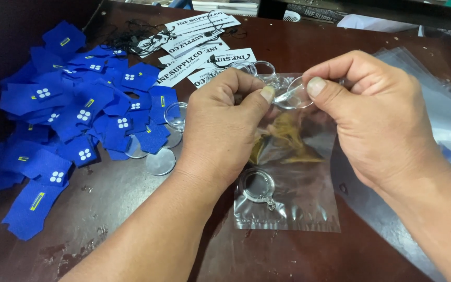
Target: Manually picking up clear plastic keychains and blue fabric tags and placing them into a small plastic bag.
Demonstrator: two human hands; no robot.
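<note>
Your two hands meet over a small clear bag [288, 177] on the brown table [131, 224], both pinching one clear plastic disc [294, 95]. Your left hand [223, 125] closes thumb and forefinger on the disc's left edge; your right hand [371, 115] closes thumb and forefinger on its right edge, the remaining fingers curled out of the way. Held from both sides like this, the disc seems steadied between the two thumb tips, just above the bag's open mouth, where a part could be dropped straight in.

The disc is round, so it has no real long axis; it sits tilted, its face turned up toward you, its edge running from thumb to thumb. The bag lies flat under your knuckles, its long axis running away from you, mouth at the far end beneath your fingertips and sealed end nearest you. Inside it, below your left palm, rests a clear ring [258, 185] with a small tab, and something brownish shows through the film under your fingers.

Left of your left thumb, more clear discs [161, 162] lie beside a heap of blue cloth patches [79, 115]. Beyond your fingertips sit white card tags [194, 39] with black strings; right of your right hand lies a stack of clear bags [444, 109].
</note>
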